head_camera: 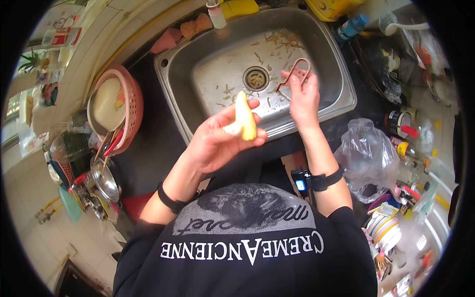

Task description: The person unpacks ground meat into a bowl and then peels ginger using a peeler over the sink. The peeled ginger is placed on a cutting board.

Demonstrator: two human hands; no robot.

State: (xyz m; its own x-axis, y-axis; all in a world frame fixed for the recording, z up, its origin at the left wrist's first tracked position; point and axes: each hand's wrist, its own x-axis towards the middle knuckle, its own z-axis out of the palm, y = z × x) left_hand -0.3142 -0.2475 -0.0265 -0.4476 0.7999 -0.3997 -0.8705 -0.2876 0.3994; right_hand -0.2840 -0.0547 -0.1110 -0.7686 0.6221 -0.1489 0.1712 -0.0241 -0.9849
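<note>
My left hand (222, 135) holds a pale yellow, peeled, tapering vegetable (245, 120) above the near rim of a stainless steel sink (219, 55); its kind is not certain. The vegetable's narrow end points away from me. Over the right part of the basin, my right hand (306, 92) grips a pink-handled peeler (303, 63), its loop standing up past the fingers. The peeler and the vegetable are apart. Brownish strips of peel (284, 39) lie scattered over the basin floor, mostly at the far right, and some sit around the drain (256, 78).
Left of the sink, a pink basket (135, 107) holds bowls and chopsticks, with a metal lid (105, 180) near it. A clear plastic bag (365, 156) lies on the right counter. A blue bottle (350, 28) stands by the far right corner, and stacked plates (384, 230) are at lower right.
</note>
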